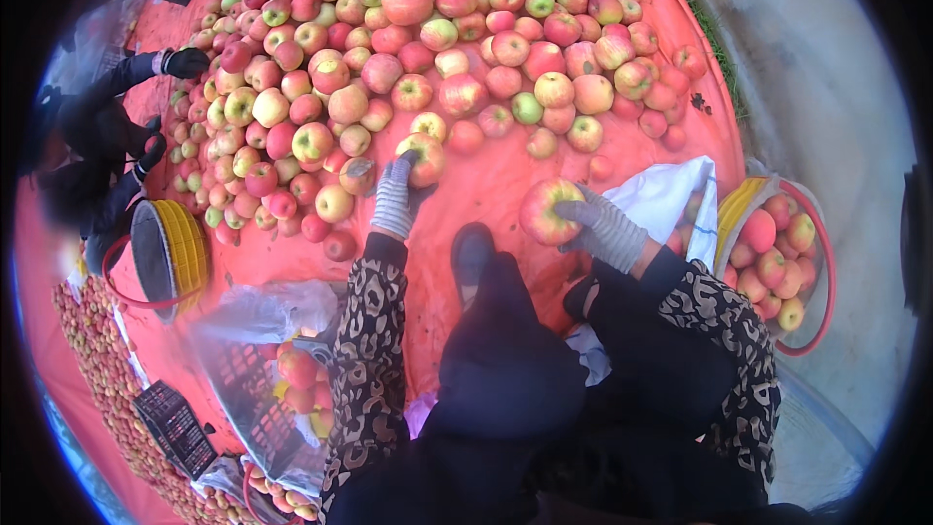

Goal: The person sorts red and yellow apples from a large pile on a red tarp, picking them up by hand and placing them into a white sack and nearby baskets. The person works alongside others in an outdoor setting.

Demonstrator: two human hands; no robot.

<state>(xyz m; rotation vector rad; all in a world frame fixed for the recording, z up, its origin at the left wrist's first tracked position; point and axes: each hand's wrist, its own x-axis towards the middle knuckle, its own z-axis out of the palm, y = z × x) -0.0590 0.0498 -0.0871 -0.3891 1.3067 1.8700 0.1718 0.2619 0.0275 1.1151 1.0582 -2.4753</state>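
My right hand (604, 228), in a grey striped glove, grips a large red and yellow apple (544, 213) held over the red sheet. My left hand (397, 196), gloved alike, has its fingers round the side of another red-yellow apple (428, 163) at the near edge of the heap; its thumb side is partly hidden. A wide heap of red, yellow and green apples (347, 104) spreads beyond both hands. Beside my right forearm stands a yellow basket (736, 214) with a red handle, holding several apples, with a white cloth sack (671, 190) against it.
A crate lined with clear plastic (255, 384) holds apples at my left. Another yellow basket (180, 248) lies tipped near a person in dark clothes (97, 136), whose black-gloved hand reaches the heap. A black crate (175, 428) stands farther left. Grey ground (826, 87) borders the sheet at right.
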